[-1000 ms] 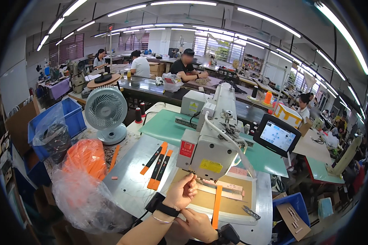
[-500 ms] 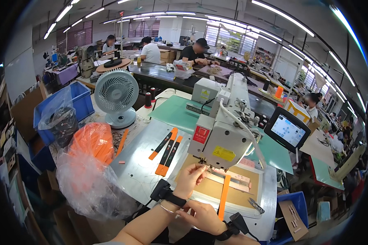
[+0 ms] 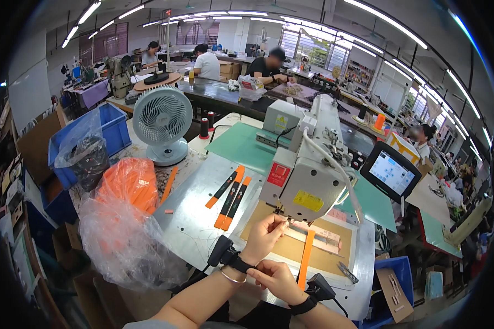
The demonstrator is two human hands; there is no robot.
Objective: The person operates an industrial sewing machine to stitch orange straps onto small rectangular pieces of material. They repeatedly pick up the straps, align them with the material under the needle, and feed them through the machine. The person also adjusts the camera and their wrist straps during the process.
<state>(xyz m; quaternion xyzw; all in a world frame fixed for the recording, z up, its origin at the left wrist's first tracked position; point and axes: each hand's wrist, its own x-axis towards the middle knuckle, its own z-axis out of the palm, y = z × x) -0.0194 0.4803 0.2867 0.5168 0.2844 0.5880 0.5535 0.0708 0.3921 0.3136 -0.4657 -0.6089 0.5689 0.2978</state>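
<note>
Some room from left grip point(image 3: 264, 237) to black strips point(image 3: 236, 205), board point(image 3: 284, 253) edge between

The silvery metal table point(image 3: 192, 230) is occupied at the left by three black-and-orange strips point(image 3: 237, 202) and a small pink piece point(image 3: 169, 211); at the right, a tan board point(image 3: 286, 249) is laid, crossed by an orange strip point(image 3: 306, 257), with snips point(image 3: 347, 272) near its corner.

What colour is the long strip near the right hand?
The long strip is orange, seen best in the head view.
</note>
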